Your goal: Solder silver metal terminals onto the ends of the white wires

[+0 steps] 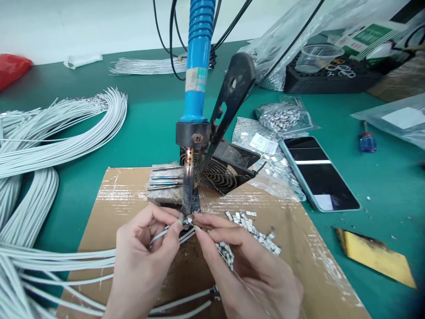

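Under the tip of a blue-handled soldering iron (188, 190), held point down in a black clamp, my two hands meet. My left hand (146, 252) pinches a white cable (157, 238) close to its end between thumb and fingers. My right hand (245, 266) has thumb and forefinger closed on a thin solder wire (239, 278), which trails back across the palm. Between the fingertips a small shiny metal piece (189, 219) shows at the cable end, right by the iron tip. Fingers partly hide how these parts touch.
Small metal tabs (262, 239) lie scattered on the cardboard (109, 195). Behind stands a black fan (226, 170). Bundles of white cables (83, 128) fill the left side. To the right are a phone (322, 173), a yellow sponge (378, 257) and bags of parts (282, 117).
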A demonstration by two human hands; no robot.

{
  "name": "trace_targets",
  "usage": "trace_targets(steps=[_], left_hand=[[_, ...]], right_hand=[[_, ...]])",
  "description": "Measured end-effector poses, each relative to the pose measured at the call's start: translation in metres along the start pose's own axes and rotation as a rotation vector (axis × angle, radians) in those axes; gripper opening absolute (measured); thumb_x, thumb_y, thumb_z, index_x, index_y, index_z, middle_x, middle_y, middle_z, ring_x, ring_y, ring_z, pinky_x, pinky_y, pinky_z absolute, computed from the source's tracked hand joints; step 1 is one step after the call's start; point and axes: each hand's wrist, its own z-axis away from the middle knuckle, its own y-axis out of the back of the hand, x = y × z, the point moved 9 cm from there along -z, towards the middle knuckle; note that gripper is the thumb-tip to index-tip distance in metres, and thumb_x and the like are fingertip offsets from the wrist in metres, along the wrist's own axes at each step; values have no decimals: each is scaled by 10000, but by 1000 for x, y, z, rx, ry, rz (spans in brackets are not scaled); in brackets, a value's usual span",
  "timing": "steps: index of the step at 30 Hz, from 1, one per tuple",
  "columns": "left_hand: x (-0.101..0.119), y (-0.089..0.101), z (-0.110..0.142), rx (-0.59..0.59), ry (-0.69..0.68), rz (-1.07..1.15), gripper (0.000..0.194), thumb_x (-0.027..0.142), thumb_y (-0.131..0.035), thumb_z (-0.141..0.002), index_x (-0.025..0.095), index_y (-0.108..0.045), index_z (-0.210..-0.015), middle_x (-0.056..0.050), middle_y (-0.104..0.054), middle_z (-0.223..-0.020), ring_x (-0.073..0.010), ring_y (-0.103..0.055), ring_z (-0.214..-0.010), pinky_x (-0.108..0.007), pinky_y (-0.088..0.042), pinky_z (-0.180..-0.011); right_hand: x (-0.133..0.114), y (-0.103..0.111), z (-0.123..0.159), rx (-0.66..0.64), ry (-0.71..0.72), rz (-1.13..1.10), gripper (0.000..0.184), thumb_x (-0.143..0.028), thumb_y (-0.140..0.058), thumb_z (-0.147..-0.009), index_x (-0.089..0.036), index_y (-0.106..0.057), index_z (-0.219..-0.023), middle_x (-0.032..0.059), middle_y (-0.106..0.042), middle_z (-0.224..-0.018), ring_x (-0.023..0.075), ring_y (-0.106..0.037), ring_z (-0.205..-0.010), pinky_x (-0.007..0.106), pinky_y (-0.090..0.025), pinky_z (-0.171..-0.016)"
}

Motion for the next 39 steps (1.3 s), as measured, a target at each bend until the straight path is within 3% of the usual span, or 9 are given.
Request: trace_targets(steps=[9, 15, 24, 29, 32, 35, 39], left_hand=[[-3, 3, -3, -50, -28, -17, 124, 122, -797, -762, 209, -752, -686, 15, -760, -766, -89, -677, -643, -120, -513, -567], [-10, 4, -4, -81, -20, -13, 133, 129, -775, -818, 204, -754, -710, 11, -768, -782, -84, -705, -679, -107, -536, -625], [-7, 1, -1, -40, 25, 14, 142, 126, -798, -772, 189, -725, -668, 0, -763, -762, -106, -721, -689, -124, -554, -636], [-11, -4, -1, -172, 24, -52, 142, 127, -805, -792, 193, -728, -693, -13, -775, -804, -124, -736, -706, -153, -571, -649], [-17, 1, 4, -143, 57, -47, 150, 182, -784, -835, 194, -718, -701, -33, -785, -845, -139, -729, -744, -178, -578, -696], [-31, -3, 21, -205, 106, -74, 158, 255, -778, -866, 198, -717, -731, -35, -767, -827, -131, -670, -668, -183, -521, -607], [-56, -8, 57, -327, 88, -169, 210, 297, -709, -918, 219, -726, -723, -31, -749, -765, -121, -569, -568, -210, -399, -520]], right_hand=[[-9, -1, -1, -3, 97, 39, 159, -121, -778, -876, -242, -746, -779, 33, -852, -962, 187, -813, -838, 266, -647, -813], [-7, -1, -1, -8, 85, 51, 157, -147, -774, -888, -253, -731, -781, 13, -852, -977, 170, -809, -854, 248, -626, -835], [-1, -1, 2, -9, 73, 21, 186, -117, -745, -897, -264, -713, -787, -21, -845, -995, 134, -803, -877, 215, -589, -866], [-1, 0, 4, -15, 64, 23, 183, -128, -746, -903, -249, -702, -773, 1, -845, -996, 155, -806, -893, 238, -599, -874], [1, 2, 6, -15, 38, 34, 188, -157, -747, -907, -246, -696, -750, 12, -839, -963, 175, -802, -919, 245, -604, -843], [7, 16, 6, 50, -24, 55, 155, -223, -766, -911, -245, -694, -776, 18, -825, -933, 184, -793, -897, 247, -609, -820], [20, 66, 2, 254, -85, 40, 210, -414, -778, -934, -238, -733, -829, 2, -745, -746, 153, -712, -679, 213, -595, -640]])
